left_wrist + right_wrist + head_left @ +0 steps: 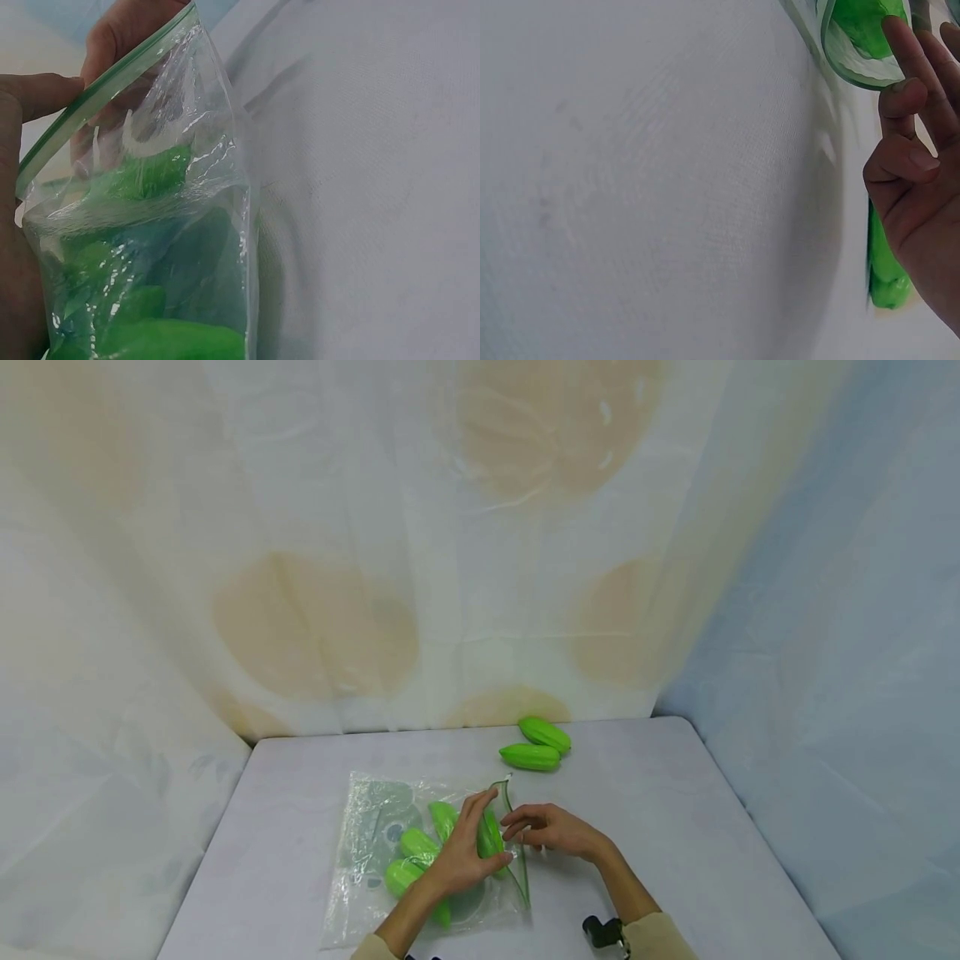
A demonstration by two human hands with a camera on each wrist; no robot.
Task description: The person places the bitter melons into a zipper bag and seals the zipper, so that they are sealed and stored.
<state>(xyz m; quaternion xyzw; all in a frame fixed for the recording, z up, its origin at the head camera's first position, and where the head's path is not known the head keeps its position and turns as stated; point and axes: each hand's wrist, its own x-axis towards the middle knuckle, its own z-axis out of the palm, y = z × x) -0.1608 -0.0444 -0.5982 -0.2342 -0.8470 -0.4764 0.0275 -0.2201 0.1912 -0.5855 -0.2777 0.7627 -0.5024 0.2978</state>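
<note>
A clear zip bag with a green closure strip lies on the table, its mouth facing right. Several ridged green cucumber-like vegetables show through its plastic. My left hand lies over the bag near the mouth, thumb and fingers spread around its edge; in the left wrist view the thumb meets the green strip. Just inside the mouth lies one more green vegetable. At the opening is my right hand, fingers loosely bent; in the right wrist view a fingertip overlaps that vegetable's end.
Two more green vegetables lie side by side at the back of the white table, beyond the bag. Patterned curtains hang behind and at both sides. A black device is worn at the right wrist.
</note>
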